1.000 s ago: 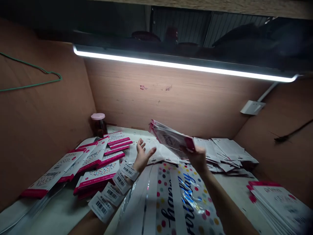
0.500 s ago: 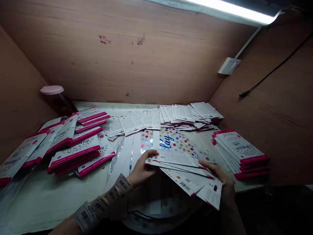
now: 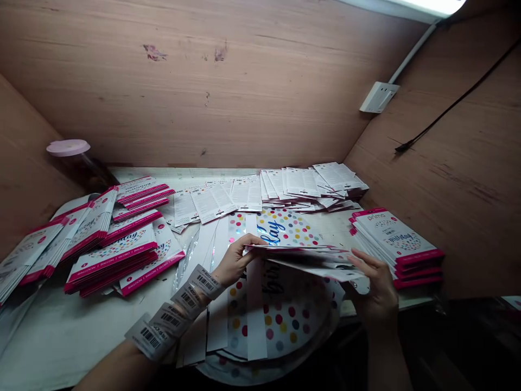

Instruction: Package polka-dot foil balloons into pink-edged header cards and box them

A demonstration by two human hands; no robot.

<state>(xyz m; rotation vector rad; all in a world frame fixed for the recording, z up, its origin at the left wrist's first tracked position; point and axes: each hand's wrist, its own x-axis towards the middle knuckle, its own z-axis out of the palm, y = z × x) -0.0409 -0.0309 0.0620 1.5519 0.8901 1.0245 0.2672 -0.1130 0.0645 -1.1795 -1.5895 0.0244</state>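
A small bunch of white balloon packets [image 3: 303,258] is held edge-on between my two hands. My left hand [image 3: 238,260] pinches its left end, thumb and fingers closed. At the right end, the fingers of my right hand [image 3: 374,277] grip the packets' edge. Barcode stickers [image 3: 179,309] run along my left wrist and forearm. Beneath the packets lie round foil balloons [image 3: 280,320] with coloured dots and blue lettering, crossed by white paper strips [image 3: 256,315].
Pink-edged packet stacks [image 3: 118,250] cover the table's left side. White packets [image 3: 285,187] lie spread along the back. Another stack [image 3: 401,239] stands at the right. A lidded jar [image 3: 77,157] sits in the back left corner. A socket [image 3: 379,98] and a hanging cable [image 3: 431,125] are on the walls.
The packets, fanned out with their printed backs showing before, are now gathered and tilted nearly edge-on. My right hand has moved up slightly. The camera view has shifted a little.
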